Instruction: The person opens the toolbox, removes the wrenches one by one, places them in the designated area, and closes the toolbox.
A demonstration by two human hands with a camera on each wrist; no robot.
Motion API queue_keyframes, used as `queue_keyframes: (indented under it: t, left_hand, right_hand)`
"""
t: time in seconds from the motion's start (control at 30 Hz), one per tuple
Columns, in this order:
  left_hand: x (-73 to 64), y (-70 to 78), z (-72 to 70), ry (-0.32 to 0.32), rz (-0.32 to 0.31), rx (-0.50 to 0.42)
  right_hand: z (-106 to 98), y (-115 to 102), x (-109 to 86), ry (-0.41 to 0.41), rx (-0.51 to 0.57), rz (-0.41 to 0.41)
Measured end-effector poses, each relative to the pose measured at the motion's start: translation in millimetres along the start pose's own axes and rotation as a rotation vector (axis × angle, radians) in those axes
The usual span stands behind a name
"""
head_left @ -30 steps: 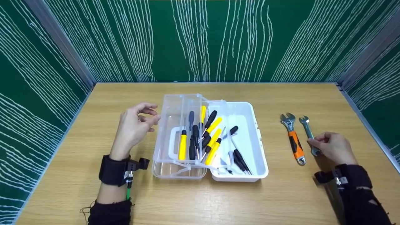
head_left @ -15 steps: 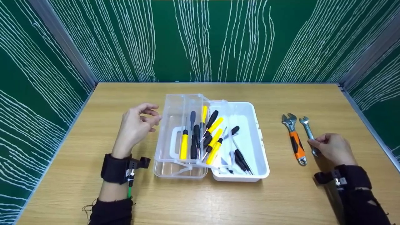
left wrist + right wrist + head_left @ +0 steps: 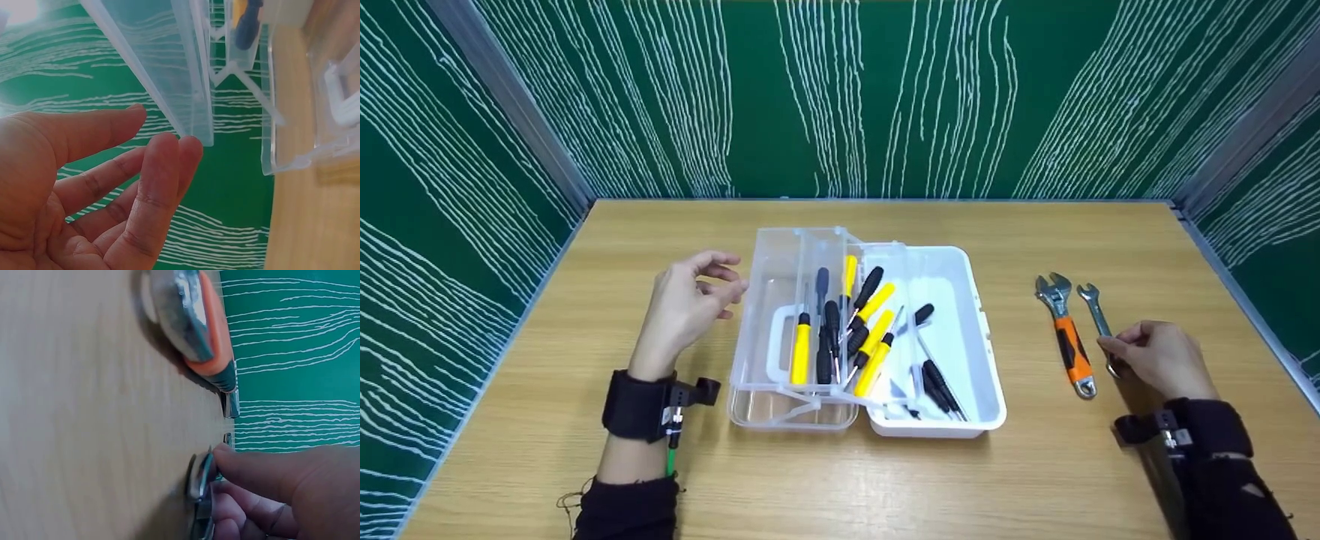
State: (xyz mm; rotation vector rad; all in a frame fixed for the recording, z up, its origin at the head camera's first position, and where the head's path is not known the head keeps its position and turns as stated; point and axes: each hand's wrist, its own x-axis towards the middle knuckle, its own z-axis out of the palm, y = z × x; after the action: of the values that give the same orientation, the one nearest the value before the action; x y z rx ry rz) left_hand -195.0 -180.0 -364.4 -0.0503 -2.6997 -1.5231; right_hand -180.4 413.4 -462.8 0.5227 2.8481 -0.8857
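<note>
At the right of the table, my right hand (image 3: 1162, 356) pinches a small open-end wrench (image 3: 1096, 307) between thumb and fingers, near its lower end. In the right wrist view, the thumb presses against the side of the steel wrench (image 3: 201, 478), which stands on edge close to the tabletop. Just left of it lies an adjustable wrench (image 3: 1072, 352) with an orange and black handle. My left hand (image 3: 686, 307) hovers beside the clear tray (image 3: 772, 255) of an opened toolbox, fingers loosely bent, fingertips right at the tray's edge and holding nothing.
The toolbox's white base (image 3: 949, 292) stands mid-table, with several black-handled tools inside. Yellow and black screwdrivers (image 3: 801, 349) fill the raised clear trays. Its clear lid (image 3: 750, 412) with a white handle lies to the left. Green panels (image 3: 877, 97) enclose the wooden table (image 3: 922, 487).
The small wrench has tilted onto its edge in my right hand, its lower end shifting slightly left. My left hand holds its place beside the tray; the view has shifted slightly.
</note>
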Motion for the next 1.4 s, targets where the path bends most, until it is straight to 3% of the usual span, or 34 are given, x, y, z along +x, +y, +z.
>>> queue_keyframes:
  t: [0.2, 0.4, 0.53, 0.63, 0.77, 1.0, 1.4]
  left_hand:
    - [0.0, -1.5, -1.2, 0.000, -0.012, -0.002]
    - [-0.5, -9.0, 0.1, -0.003, -0.040, 0.026]
    - [-2.8, -17.8, 1.6, -0.011, -0.042, 0.040]
    - [-5.5, -24.9, 4.2, -0.029, -0.050, 0.068]
    - [-10.5, -33.0, 9.5, -0.061, -0.087, 0.118]
    - [-19.8, -44.5, 16.9, -0.129, -0.130, 0.149]
    - [-33.0, -52.8, 20.9, -0.198, -0.138, 0.184]
  right_hand:
    - [-2.8, -15.7, -11.2, 0.063, 0.011, -0.069]
    - [-2.3, -52.9, -28.3, 0.054, 0.070, -0.166]
    - [4.6, -76.1, -36.7, 0.051, 0.093, -0.282]
    - [11.5, -89.4, -40.1, 0.007, 0.116, -0.366]
    - [22.0, -105.6, -41.3, -0.082, 0.129, -0.419]
    - [40.6, -123.7, -37.1, -0.176, 0.147, -0.437]
    - [54.5, -131.5, -29.8, -0.224, 0.126, -0.460]
